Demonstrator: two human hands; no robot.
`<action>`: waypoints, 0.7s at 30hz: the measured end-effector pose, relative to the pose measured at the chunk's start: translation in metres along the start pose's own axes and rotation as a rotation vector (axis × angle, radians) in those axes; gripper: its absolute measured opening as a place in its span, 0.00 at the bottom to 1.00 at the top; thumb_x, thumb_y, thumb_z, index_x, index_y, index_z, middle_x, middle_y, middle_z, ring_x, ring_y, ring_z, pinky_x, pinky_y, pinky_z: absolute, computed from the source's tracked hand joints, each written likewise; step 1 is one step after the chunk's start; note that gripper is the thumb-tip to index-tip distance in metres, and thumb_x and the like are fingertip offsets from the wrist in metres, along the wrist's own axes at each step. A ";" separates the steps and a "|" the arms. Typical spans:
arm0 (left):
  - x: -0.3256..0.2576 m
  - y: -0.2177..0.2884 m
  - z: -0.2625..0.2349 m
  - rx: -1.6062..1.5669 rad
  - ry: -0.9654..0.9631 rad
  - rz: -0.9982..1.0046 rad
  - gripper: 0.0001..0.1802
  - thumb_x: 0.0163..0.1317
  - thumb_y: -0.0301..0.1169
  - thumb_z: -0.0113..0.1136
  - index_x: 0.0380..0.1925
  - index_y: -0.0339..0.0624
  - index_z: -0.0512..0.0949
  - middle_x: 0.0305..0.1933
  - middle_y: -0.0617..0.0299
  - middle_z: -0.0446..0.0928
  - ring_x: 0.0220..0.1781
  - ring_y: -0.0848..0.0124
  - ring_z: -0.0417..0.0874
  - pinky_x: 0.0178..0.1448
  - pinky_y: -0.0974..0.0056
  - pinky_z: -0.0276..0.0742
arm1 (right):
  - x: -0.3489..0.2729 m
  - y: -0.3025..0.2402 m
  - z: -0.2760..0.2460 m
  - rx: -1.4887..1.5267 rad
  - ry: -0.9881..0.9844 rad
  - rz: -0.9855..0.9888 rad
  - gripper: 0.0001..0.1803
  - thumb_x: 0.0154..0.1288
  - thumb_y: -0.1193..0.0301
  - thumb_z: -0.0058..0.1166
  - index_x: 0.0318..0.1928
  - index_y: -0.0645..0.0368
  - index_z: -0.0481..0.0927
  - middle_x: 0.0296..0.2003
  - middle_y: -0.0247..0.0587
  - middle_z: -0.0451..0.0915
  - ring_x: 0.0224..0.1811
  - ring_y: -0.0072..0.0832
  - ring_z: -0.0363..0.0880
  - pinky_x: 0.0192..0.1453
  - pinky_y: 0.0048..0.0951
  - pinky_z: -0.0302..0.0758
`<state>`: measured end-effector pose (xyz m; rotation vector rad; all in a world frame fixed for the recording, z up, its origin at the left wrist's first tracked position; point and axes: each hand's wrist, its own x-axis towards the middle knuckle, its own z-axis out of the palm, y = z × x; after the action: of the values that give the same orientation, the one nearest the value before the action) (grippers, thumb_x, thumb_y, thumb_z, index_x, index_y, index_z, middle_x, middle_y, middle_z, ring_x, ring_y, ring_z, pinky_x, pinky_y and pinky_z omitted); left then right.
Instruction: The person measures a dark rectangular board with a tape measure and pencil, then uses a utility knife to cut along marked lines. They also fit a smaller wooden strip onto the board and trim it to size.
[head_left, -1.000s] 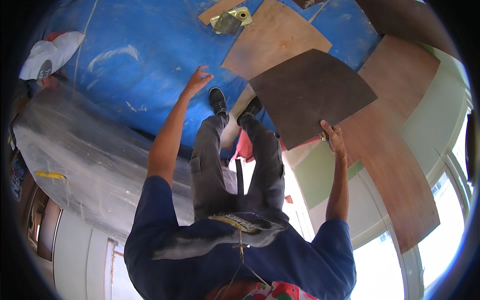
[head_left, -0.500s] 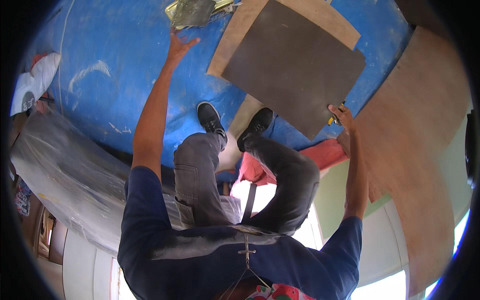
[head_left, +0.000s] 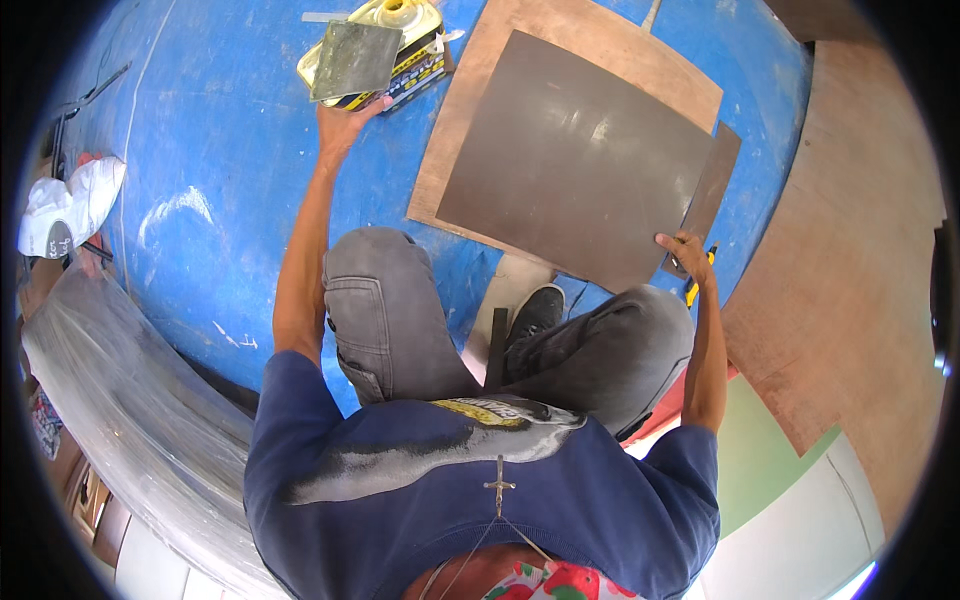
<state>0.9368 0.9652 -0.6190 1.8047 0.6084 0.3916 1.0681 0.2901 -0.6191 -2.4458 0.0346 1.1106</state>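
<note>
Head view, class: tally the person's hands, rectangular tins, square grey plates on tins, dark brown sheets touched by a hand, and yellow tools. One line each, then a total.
Hands: 2 (left hand, right hand)
Rectangular tin: 1
Square grey plate: 1
Dark brown sheet: 1
Yellow tool: 1
Total: 6

the floor is spread with a blue sheet (head_left: 260,170), marked with white smears around 10 o'clock. counting from the middle of the view, a boxy tin (head_left: 415,62) stands on it at 11 o'clock. a pale brown board (head_left: 612,36) lies flat at 1 o'clock, and a narrow dark strip (head_left: 717,175) at 2 — just beside the board. a black shoe (head_left: 540,312) rests close to the dial's centre.
</note>
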 end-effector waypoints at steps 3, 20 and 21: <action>-0.018 -0.006 -0.001 -0.026 0.137 0.020 0.42 0.42 0.33 0.89 0.56 0.30 0.76 0.55 0.50 0.83 0.53 0.65 0.85 0.59 0.61 0.82 | 0.004 -0.010 0.005 -0.090 -0.027 -0.027 0.32 0.61 0.44 0.70 0.24 0.62 0.77 0.21 0.29 0.71 0.26 0.23 0.70 0.30 0.35 0.68; -0.117 -0.041 -0.141 -0.083 0.608 0.134 0.36 0.49 0.15 0.80 0.59 0.29 0.73 0.58 0.52 0.80 0.53 0.65 0.82 0.60 0.60 0.81 | 0.044 -0.008 0.011 -0.125 -0.051 -0.007 0.43 0.54 0.37 0.71 0.53 0.63 0.79 0.47 0.52 0.83 0.51 0.41 0.81 0.56 0.41 0.77; -0.117 -0.044 -0.142 -0.084 0.644 0.134 0.36 0.50 0.15 0.79 0.59 0.29 0.73 0.58 0.52 0.80 0.53 0.65 0.82 0.60 0.60 0.81 | 0.043 -0.007 0.005 -0.155 -0.041 0.002 0.44 0.53 0.37 0.72 0.55 0.62 0.79 0.50 0.52 0.82 0.53 0.42 0.81 0.58 0.41 0.77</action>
<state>0.7554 1.0176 -0.6130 1.6319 0.8940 1.0955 1.0954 0.3054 -0.6502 -2.5578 -0.0644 1.2043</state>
